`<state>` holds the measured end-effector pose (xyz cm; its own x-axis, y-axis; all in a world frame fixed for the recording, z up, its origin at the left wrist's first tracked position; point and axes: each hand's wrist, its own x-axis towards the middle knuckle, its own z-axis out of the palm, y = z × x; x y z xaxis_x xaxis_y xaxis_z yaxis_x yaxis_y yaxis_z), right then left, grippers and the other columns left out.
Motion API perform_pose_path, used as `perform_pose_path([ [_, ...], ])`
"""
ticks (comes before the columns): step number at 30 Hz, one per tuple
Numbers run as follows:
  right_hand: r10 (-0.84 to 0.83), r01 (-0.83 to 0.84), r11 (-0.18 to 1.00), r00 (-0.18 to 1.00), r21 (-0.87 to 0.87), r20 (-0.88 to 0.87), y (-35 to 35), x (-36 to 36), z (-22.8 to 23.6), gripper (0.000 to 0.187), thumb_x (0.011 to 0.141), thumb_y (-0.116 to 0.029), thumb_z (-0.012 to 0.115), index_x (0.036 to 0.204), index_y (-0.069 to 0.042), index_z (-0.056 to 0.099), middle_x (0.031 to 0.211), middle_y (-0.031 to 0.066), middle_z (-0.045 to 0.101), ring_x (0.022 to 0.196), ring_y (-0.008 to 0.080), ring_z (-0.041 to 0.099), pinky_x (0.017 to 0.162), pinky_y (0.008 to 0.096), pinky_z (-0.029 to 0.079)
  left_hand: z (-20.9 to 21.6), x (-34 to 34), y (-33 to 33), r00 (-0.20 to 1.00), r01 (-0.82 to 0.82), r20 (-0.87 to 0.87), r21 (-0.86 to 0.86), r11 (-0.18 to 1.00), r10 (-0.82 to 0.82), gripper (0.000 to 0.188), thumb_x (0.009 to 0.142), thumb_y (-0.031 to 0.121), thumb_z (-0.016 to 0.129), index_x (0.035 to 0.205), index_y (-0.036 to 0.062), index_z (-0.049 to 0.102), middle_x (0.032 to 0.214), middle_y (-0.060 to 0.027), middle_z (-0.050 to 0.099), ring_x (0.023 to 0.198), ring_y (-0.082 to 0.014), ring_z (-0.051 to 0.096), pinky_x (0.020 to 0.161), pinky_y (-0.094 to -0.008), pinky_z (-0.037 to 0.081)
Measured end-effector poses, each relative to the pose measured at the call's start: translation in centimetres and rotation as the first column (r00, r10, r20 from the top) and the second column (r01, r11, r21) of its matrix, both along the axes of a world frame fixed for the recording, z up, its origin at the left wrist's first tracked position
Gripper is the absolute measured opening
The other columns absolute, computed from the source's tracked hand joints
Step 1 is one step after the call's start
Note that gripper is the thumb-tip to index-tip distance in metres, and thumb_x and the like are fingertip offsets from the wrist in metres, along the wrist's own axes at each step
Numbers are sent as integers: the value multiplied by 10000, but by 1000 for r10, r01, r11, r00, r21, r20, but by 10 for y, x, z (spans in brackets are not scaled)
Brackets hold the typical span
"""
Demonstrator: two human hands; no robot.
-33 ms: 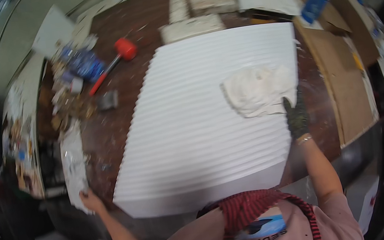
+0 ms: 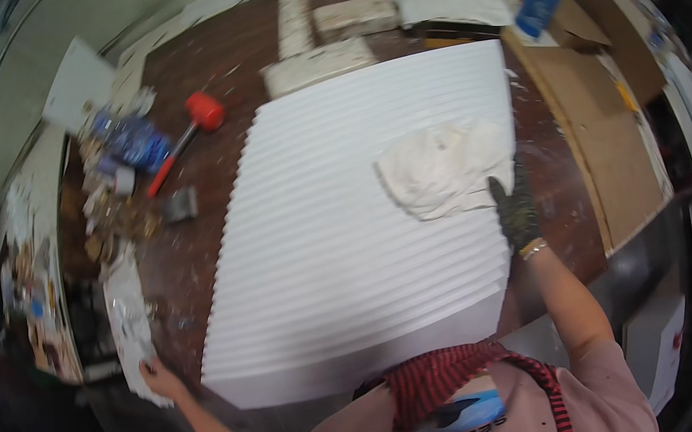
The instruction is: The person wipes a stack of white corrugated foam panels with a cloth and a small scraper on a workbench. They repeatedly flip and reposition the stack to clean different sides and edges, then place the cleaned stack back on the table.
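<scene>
One cloth [image 2: 438,171], gloved right hand [image 2: 518,210] at its edge, lies on ribbed panel [image 2: 326,264]; left hand [image 2: 161,379] at strip [image 2: 126,316]; can't tell either grip.

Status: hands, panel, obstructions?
Left hand at white strip, grip unclear. Gloved right hand at ribbed white panel's right edge. White cloth on panel; red mallet clear, to its left.

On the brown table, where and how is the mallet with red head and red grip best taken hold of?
Probably by the slim red grip of the red-headed mallet, coming from the person's side: the grip end points nearer the person, while the bulky head lies farther away.
</scene>
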<state>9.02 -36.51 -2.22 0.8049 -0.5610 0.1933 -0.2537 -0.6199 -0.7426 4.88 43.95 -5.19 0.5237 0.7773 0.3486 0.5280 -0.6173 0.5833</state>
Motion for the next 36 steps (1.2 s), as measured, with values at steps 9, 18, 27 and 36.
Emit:
perform_pose_path([
  [9, 458, -392, 804, 888, -446, 45, 38, 38, 78, 941, 797, -507, 762, 1562, -110, 386, 1615, 269, 261, 1526, 433, 184, 1256, 545, 99, 130, 151, -340, 518, 725, 695, -666, -175, -499, 383, 1052, 240, 536, 1349, 0, 552, 1149, -160, 685, 939, -220, 679, 876, -365, 571],
  [18, 285, -246, 957, 893, -153, 348, -32, 50, 68, 476, 829, -213, 776, 1217, 0, 601, 1185, 195, 653, 1093, 338, 652, 963, 419, 533, 135, 215, -609, 492, 119, 841, -322, -939, -226, 374, 1071, 184, 488, 1418, 44, 486, 1298, -246, 591, 965, -255, 646, 953, -471, 596],
  [27, 27, -147, 856, 970, -496, -241, -107, -1, -33, 575, 825, -200, 659, 1392, -226, 561, 1287, 129, 594, 1054, 326, 590, 896, 468, 460, 126, 247, -694, -50, 598, 415, -716, -361, -908, 324, 902, 87, 750, 1201, 6, 657, 1188, -125, 679, 929, -178, 651, 848, -319, 543],
  [36, 60, -113, 909, 988, -401, -143, -110, 4, -29, 454, 826, -135, 615, 1280, -146, 596, 1214, 105, 605, 1016, 326, 593, 894, 473, 448, 94, 332, -736, -437, 890, -162, 65, -451, -885, 363, 775, 13, 798, 1130, 29, 725, 1057, -90, 676, 991, -276, 580, 876, -379, 496],
])
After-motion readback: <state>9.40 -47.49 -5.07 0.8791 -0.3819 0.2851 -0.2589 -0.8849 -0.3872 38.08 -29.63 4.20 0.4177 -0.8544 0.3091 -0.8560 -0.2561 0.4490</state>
